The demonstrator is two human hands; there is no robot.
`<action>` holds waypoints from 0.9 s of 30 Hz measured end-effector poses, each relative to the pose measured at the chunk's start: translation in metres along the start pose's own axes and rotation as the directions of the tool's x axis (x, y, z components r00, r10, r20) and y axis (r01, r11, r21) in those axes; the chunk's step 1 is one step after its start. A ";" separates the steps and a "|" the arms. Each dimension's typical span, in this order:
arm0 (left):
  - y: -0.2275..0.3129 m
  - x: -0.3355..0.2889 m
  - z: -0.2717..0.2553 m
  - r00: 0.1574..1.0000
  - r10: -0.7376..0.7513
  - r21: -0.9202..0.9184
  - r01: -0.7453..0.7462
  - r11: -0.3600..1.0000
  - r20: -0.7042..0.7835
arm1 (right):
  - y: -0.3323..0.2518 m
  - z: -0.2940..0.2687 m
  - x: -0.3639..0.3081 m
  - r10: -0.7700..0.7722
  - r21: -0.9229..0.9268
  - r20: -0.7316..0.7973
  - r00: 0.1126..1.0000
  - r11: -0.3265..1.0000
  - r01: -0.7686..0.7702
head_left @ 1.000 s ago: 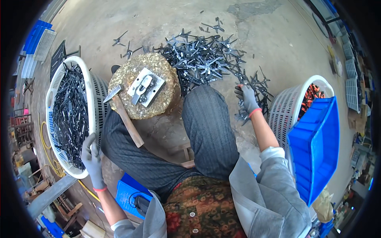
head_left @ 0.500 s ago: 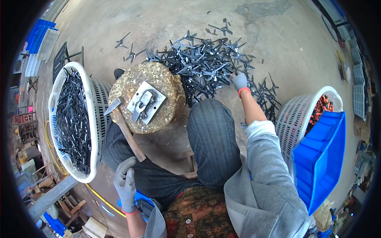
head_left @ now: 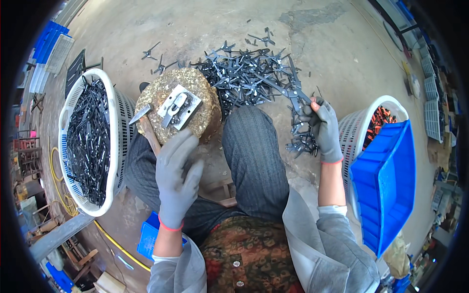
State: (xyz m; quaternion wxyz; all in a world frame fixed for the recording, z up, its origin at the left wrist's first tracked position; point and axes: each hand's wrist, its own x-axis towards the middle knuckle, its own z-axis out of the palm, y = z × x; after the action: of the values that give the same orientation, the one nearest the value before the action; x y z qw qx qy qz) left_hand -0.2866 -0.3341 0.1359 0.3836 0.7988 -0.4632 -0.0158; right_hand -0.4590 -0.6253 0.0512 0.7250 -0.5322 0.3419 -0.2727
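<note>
beside the dark pile [head_left: 239,73], your right hand [head_left: 326,128] is pinching a branched part [head_left: 294,93]. near the hammer [head_left: 148,129], your left hand [head_left: 177,178] is hovering, spread.

My right knee [head_left: 254,146] stood between my left hand [head_left: 177,178] and right hand [head_left: 327,128]; bare floor [head_left: 303,171] left passage between that knee and the perforated white basket [head_left: 351,129].

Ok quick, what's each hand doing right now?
Left hand: open, nothing visible in its grip.
Right hand: closed, holding a dark multi-armed piece.
</note>
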 end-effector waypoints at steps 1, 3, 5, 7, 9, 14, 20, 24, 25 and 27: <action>0.005 0.007 0.002 1.000 0.001 0.000 -0.001 1.000 -0.006 | -0.015 0.009 -0.016 0.016 -0.008 -0.020 1.000 1.000 -0.016; 0.012 0.019 0.004 0.990 0.140 0.237 -0.135 0.962 -0.004 | -0.039 0.028 -0.043 0.072 -0.094 0.160 0.984 0.994 -0.057; 0.013 0.023 0.005 0.977 0.198 0.343 -0.213 0.915 0.078 | -0.048 0.048 -0.066 0.153 -0.036 0.250 0.956 0.988 -0.148; 0.008 0.019 0.005 0.958 0.287 0.323 -0.274 0.906 0.007 | -0.046 0.066 -0.082 0.207 0.103 0.322 0.924 0.962 -0.252; -0.003 0.008 0.000 0.958 0.286 0.086 -0.287 0.954 0.018 | -0.043 0.079 -0.088 0.254 0.219 0.454 0.854 0.897 -0.383; -0.005 -0.051 0.000 0.848 -0.311 -0.623 0.527 0.579 0.429 | -0.023 0.099 -0.082 0.050 -0.141 0.345 0.937 0.990 -0.001; 0.008 -0.083 0.007 0.725 -0.324 -0.701 0.681 0.210 0.608 | 0.006 0.119 -0.105 0.144 -0.034 0.667 0.731 0.986 -0.163; 0.011 -0.089 0.017 0.738 -0.301 -0.715 0.669 0.204 0.604 | 0.004 0.139 -0.131 0.239 -0.012 0.716 0.656 0.943 -0.332; 0.010 -0.092 0.019 0.731 -0.287 -0.716 0.676 0.174 0.620 | 0.002 0.145 -0.137 0.261 0.109 0.709 0.656 0.878 -0.467; 0.003 -0.096 0.022 0.725 -0.273 -0.718 0.681 0.145 0.633 | -0.003 0.148 -0.140 0.300 0.058 0.687 0.662 0.885 -0.461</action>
State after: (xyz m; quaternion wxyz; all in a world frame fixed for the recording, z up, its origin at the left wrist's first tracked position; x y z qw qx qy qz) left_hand -0.3518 -0.2759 0.0907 0.6469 0.5167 -0.1412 -0.5427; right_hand -0.4293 -0.4335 0.1126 0.8946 -0.4228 0.1341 0.0545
